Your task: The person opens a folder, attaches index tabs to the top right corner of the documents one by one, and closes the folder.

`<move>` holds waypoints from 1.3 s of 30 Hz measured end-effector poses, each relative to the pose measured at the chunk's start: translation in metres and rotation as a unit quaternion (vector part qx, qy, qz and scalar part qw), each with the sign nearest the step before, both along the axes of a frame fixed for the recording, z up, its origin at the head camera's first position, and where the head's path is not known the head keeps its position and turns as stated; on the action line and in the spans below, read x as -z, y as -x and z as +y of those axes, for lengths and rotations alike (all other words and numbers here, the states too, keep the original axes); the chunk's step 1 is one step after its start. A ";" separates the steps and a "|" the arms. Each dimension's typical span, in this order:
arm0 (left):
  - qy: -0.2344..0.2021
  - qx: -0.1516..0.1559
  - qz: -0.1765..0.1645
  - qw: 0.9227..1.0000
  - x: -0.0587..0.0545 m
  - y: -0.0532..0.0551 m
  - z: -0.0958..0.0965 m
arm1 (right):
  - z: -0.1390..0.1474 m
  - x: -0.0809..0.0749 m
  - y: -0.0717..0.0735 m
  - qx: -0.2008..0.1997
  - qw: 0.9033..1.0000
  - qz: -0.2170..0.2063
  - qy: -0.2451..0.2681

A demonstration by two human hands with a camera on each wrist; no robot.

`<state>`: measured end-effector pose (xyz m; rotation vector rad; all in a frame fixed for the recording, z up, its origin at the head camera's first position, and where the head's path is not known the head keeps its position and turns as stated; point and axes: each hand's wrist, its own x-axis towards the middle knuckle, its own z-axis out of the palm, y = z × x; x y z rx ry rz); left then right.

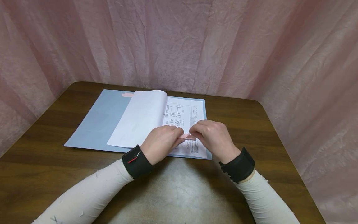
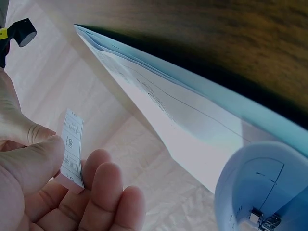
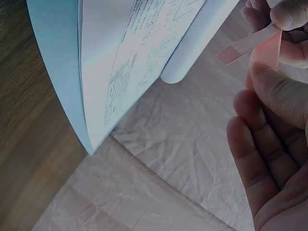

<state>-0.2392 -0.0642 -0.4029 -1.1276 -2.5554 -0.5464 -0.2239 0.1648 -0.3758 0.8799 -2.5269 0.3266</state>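
Observation:
My left hand (image 1: 163, 140) pinches a small pad of pink sticky page markers (image 2: 72, 154) between thumb and fingers; printed text shows on the pad's underside in the left wrist view. My right hand (image 1: 213, 137) pinches the end of one pink strip (image 3: 266, 52), which bends away from the pad at its other end. Both hands hover over the lower part of a sheet with a technical drawing (image 1: 195, 107). This sheet lies in an open light-blue folder (image 1: 86, 124).
Left of the drawing, a turned-over white sheet (image 1: 137, 118) curls at the folder's middle. Pink markers (image 1: 127, 94) stick out at its top. A metal clasp (image 2: 264, 220) shows inside the folder. The brown table (image 1: 246, 124) ends at a pink curtain (image 1: 179, 43).

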 end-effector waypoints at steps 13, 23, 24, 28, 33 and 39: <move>0.006 -0.006 0.018 1.000 0.000 0.001 0.000 | 0.002 -0.001 0.001 -0.017 1.000 0.006 0.025; 0.007 -0.008 0.009 1.000 -0.001 0.000 0.000 | 0.001 -0.001 0.001 0.002 1.000 -0.015 0.013; 0.008 -0.009 0.008 1.000 -0.001 0.000 -0.001 | 0.001 -0.001 0.001 0.004 1.000 -0.016 0.013; 0.008 -0.007 0.009 1.000 -0.001 0.000 -0.001 | 0.001 -0.001 0.000 0.008 1.000 -0.020 0.011; 0.007 -0.005 0.014 1.000 -0.001 0.000 -0.001 | 0.001 -0.001 0.000 0.007 1.000 -0.014 0.011; 0.007 -0.004 0.018 1.000 0.000 0.000 -0.001 | 0.001 0.000 0.001 0.002 1.000 -0.007 0.004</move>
